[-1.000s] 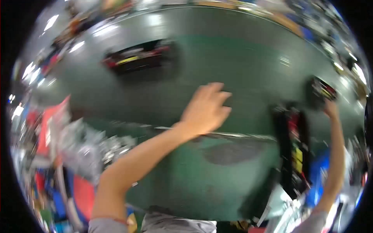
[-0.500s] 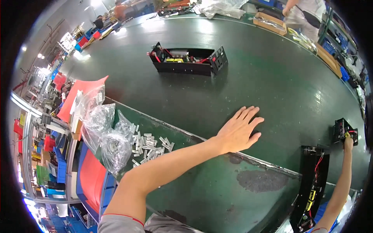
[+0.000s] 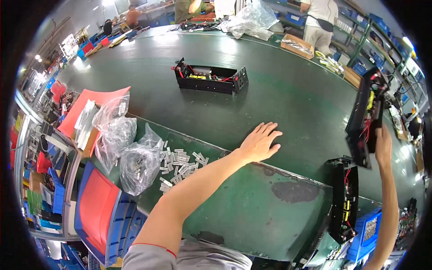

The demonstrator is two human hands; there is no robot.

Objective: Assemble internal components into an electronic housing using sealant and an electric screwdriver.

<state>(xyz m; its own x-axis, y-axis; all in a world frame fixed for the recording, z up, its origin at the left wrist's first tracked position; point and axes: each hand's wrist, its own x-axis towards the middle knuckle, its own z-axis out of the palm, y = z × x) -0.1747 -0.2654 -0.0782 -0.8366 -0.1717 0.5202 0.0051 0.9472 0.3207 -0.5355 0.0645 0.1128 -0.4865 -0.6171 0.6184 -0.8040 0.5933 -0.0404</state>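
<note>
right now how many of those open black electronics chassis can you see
3. One chassis lies far out on the green belt. One is lifted in the right hand. One stands on edge at the near right. Others may be hidden beyond the frame.

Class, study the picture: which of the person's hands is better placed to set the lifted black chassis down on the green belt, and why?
Likely the right hand: it already holds the lifted black chassis. The left hand lies flat and empty on the green belt.
</note>
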